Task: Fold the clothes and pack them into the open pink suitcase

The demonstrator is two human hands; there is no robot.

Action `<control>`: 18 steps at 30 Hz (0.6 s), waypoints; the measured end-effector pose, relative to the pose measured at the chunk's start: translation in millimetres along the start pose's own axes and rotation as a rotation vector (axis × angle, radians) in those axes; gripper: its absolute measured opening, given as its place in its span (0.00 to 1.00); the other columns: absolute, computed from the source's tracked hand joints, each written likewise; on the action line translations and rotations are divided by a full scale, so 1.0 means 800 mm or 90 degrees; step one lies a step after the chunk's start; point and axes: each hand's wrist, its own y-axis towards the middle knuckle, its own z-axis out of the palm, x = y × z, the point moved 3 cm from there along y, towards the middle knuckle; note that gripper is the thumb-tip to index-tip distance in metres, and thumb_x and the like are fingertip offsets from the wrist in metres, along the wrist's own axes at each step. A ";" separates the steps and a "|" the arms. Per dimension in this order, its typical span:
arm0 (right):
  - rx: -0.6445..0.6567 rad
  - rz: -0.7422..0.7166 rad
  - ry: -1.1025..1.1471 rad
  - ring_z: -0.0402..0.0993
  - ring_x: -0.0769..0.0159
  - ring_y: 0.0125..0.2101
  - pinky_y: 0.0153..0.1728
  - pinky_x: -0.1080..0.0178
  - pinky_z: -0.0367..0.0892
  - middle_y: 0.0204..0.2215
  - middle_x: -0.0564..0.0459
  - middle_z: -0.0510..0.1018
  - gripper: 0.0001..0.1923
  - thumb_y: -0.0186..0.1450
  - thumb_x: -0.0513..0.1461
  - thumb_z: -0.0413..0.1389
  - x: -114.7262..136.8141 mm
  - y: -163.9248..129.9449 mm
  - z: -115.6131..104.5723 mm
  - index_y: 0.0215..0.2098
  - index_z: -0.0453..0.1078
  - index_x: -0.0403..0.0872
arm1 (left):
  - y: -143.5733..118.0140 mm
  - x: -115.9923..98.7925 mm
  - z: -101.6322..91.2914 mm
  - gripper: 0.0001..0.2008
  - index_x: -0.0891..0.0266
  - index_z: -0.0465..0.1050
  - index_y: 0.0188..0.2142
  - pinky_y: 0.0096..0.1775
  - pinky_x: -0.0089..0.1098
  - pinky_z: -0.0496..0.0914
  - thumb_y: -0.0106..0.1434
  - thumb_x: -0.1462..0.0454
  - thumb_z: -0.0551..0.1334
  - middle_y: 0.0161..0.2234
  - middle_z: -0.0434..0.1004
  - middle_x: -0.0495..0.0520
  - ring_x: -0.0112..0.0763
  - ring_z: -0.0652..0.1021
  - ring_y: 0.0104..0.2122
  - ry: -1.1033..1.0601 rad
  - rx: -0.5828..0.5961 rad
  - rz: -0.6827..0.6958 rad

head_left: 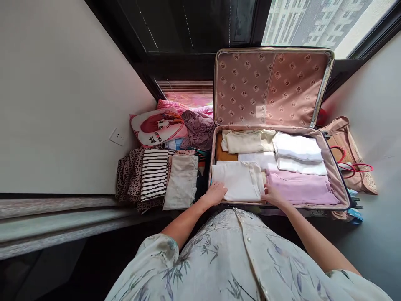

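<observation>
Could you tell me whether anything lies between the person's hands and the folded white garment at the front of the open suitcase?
Nothing visible does. The left hand rests on the folded white garment at its left edge, the right hand at its right edge beside the pink garment, inside the suitcase.

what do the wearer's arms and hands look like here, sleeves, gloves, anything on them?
Both forearms are bare. No gloves, and no watch or rings visible on the left hand or right hand. Loose short sleeves end near the elbows, part of a pale off-white shirt printed with grey-blue bamboo leaves, with a buttoned front placket.
</observation>
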 end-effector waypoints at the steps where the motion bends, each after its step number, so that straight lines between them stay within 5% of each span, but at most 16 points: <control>1: 0.003 -0.017 -0.073 0.76 0.56 0.33 0.37 0.54 0.74 0.31 0.46 0.78 0.22 0.45 0.31 0.64 0.003 -0.004 -0.001 0.40 0.74 0.45 | -0.003 0.001 0.001 0.14 0.62 0.78 0.45 0.54 0.47 0.67 0.62 0.73 0.60 0.48 0.74 0.66 0.50 0.74 0.50 -0.002 0.015 -0.012; 4: -0.068 -0.191 -0.353 0.70 0.39 0.55 0.54 0.40 0.67 0.55 0.32 0.73 0.32 0.55 0.37 0.65 0.033 -0.012 0.008 0.58 0.69 0.46 | -0.004 0.002 -0.007 0.17 0.61 0.77 0.51 0.57 0.51 0.65 0.62 0.70 0.63 0.56 0.70 0.67 0.54 0.72 0.55 -0.025 -0.034 -0.032; 7: -0.121 -0.360 -0.526 0.48 0.30 0.69 0.61 0.33 0.55 0.73 0.35 0.51 0.41 0.62 0.46 0.63 0.068 -0.007 0.038 0.71 0.57 0.53 | 0.009 0.002 -0.014 0.29 0.59 0.69 0.63 0.61 0.56 0.62 0.63 0.65 0.67 0.68 0.58 0.69 0.61 0.64 0.64 -0.050 -0.123 -0.051; 12: -0.060 -0.376 -0.674 0.32 0.26 0.72 0.61 0.30 0.51 0.77 0.39 0.33 0.50 0.61 0.58 0.63 0.071 0.045 0.098 0.75 0.48 0.60 | 0.064 0.013 0.006 0.60 0.49 0.46 0.75 0.62 0.74 0.50 0.51 0.59 0.79 0.76 0.26 0.68 0.78 0.34 0.71 -0.082 -0.082 -0.130; 18: -0.091 -0.404 -0.769 0.33 0.29 0.73 0.61 0.31 0.51 0.76 0.37 0.32 0.45 0.67 0.62 0.53 0.033 0.077 0.114 0.76 0.47 0.58 | 0.087 0.023 0.015 0.63 0.47 0.47 0.75 0.62 0.75 0.45 0.47 0.54 0.81 0.76 0.22 0.67 0.78 0.28 0.70 -0.119 -0.066 -0.119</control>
